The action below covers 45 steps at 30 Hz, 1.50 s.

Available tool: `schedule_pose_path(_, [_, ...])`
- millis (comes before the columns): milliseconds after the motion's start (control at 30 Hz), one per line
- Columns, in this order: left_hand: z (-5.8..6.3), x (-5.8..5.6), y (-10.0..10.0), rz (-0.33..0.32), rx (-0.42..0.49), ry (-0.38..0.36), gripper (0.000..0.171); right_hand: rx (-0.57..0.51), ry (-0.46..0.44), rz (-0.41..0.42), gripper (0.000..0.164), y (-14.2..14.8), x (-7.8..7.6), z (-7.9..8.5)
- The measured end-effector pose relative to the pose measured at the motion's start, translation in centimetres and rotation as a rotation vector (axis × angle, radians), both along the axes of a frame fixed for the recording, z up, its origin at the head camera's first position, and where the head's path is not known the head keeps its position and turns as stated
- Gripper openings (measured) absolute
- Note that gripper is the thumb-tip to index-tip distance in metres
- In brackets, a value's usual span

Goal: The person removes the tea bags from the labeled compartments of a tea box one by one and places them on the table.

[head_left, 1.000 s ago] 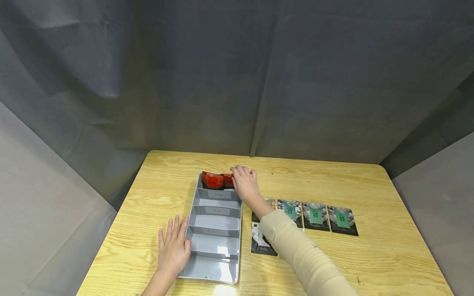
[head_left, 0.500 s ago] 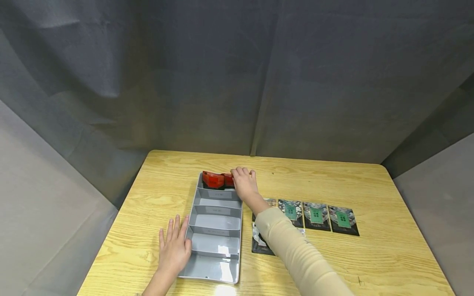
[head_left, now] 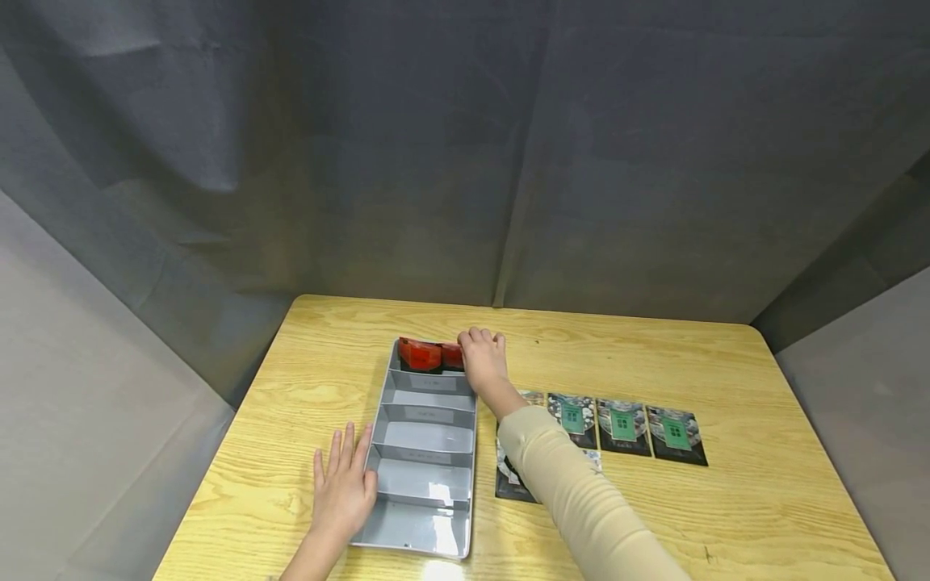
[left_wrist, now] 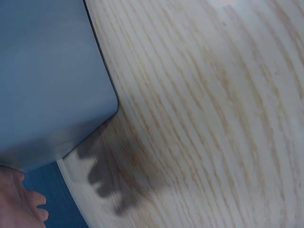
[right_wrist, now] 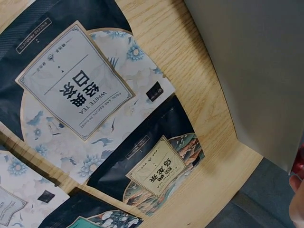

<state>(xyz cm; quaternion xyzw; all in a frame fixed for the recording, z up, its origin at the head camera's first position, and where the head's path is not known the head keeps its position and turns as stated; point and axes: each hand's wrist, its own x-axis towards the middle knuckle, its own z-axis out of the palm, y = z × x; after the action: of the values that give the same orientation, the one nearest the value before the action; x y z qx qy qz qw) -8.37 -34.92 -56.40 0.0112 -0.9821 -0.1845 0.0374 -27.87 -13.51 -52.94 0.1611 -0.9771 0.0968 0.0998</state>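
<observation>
A grey tray [head_left: 425, 438] divided into several compartments lies on the table. Two red and black packets [head_left: 420, 355] stand side by side in its far compartment. My right hand [head_left: 483, 359] is at the tray's far right corner, fingers curled over the rim, gripping the right-hand red packet [head_left: 452, 356]; its grip is partly hidden. In the right wrist view a sliver of red packet [right_wrist: 299, 163] shows beside a finger. My left hand [head_left: 343, 494] lies with straight, spread fingers against the tray's near left side. The left wrist view shows the tray's outer wall [left_wrist: 52, 71].
Right of the tray, black tea packets lie in rows, several with green labels [head_left: 622, 425]. A white tea packet [right_wrist: 78, 83] and an oolong packet [right_wrist: 159, 166] are nearest the tray, partly under my right forearm in the head view. A dark curtain [head_left: 407, 161] hangs behind the table [head_left: 726, 516].
My right hand has shifted very slightly to the right at the tray corner, and its forearm has drawn in a little. The left hand and the packets on the table stay put.
</observation>
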Motion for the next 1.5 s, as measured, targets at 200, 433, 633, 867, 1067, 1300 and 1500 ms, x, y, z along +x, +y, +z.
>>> schedule_pose_path(200, [0.0, 0.0, 0.0, 0.000, 0.001, -0.007, 0.057, -0.028, 0.010, -0.017, 0.010, 0.2, 0.0, 0.0])
schedule_pose_path(433, [-0.1, -0.1, 0.0, -0.001, 0.005, -0.001, 0.057, -0.053, 0.039, -0.004, 0.011, 0.5, 0.0, 0.3])
schedule_pose_path(633, [-0.1, -0.1, 0.0, -0.003, 0.003, -0.004, 0.058, -0.063, 0.075, 0.035, 0.012, 0.9, 0.1, 0.9])
schedule_pose_path(867, [-0.1, -0.2, -0.1, -0.001, 0.004, -0.002, 0.058, -0.049, 0.128, 0.067, 0.012, 1.1, 0.3, 1.4])
schedule_pose_path(1067, [-0.1, -0.3, -0.2, -0.001, 0.009, -0.006, 0.057, -0.139, 0.212, 0.063, 0.011, 1.7, 1.0, 2.6])
schedule_pose_path(1300, [-0.2, -0.3, -0.2, -0.005, 0.006, 0.010, 0.056, -0.330, 0.373, 0.070, 0.007, 3.6, 2.5, 3.0])
schedule_pose_path(1500, [-0.3, -0.3, -0.1, -0.005, 0.010, 0.013, 0.055, -0.406, 0.460, 0.084, 0.006, 6.7, 3.9, 2.8])
